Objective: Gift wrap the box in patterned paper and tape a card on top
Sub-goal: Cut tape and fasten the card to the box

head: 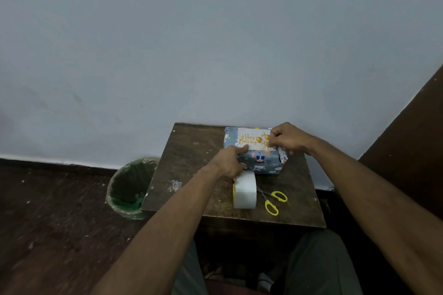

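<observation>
The wrapped box (257,159) sits at the far edge of the small dark desk (191,163), close against the pale wall (215,43). Its blue patterned paper shows on the near side and at the left end; the right end is partly hidden behind the right hand (288,137), and only a scrap of spotted paper shows there. On top lies the white "Happy Birthday" card (251,140), its right edge covered by the right hand's fingers (273,136). These curl down onto that edge and seem to pinch or press something pale and shiny there, perhaps tape; it is too small and blurred to tell which.

The left hand (229,160) lies over the box's near left corner, with one straight finger pressing on the card's lower left corner. Its other fingers are hidden under the hand, so how they lie cannot be told.

Just in front of the box, touching the left wrist, stands a wide roll of tape (245,193) with a yellow core, its far part covered by the hand. Beside it on the right lie yellow-handled scissors (272,200), their blades partly tucked behind the roll. A crumpled clear scrap (176,185) lies near the desk's left edge. On the floor to the left stands a green-lined bin (130,187), partly cut off by the desk.
</observation>
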